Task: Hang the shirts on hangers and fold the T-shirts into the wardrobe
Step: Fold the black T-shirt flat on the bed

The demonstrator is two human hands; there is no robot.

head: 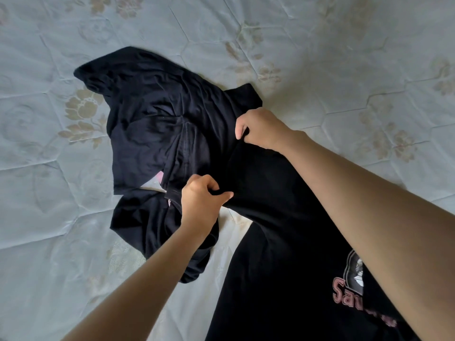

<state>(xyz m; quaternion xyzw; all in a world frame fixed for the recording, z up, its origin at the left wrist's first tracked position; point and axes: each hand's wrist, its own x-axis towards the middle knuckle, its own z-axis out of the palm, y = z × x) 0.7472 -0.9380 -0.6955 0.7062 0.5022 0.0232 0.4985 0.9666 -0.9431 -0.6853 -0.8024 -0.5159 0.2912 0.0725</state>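
Observation:
A black T-shirt with a pink and grey print runs from the lower right up to the middle of the bed. My left hand grips a fold of its cloth near the centre. My right hand pinches the same cloth a little farther up and to the right. Beyond and left of my hands lies a dark navy garment, crumpled, with a sleeve pointing to the upper left. Where one garment ends and the other begins under my hands is hard to tell.
Everything lies on a bed with a pale quilted cover patterned with beige flowers. A lighter cream patch of bedding shows between my forearms. No hanger or wardrobe is in view.

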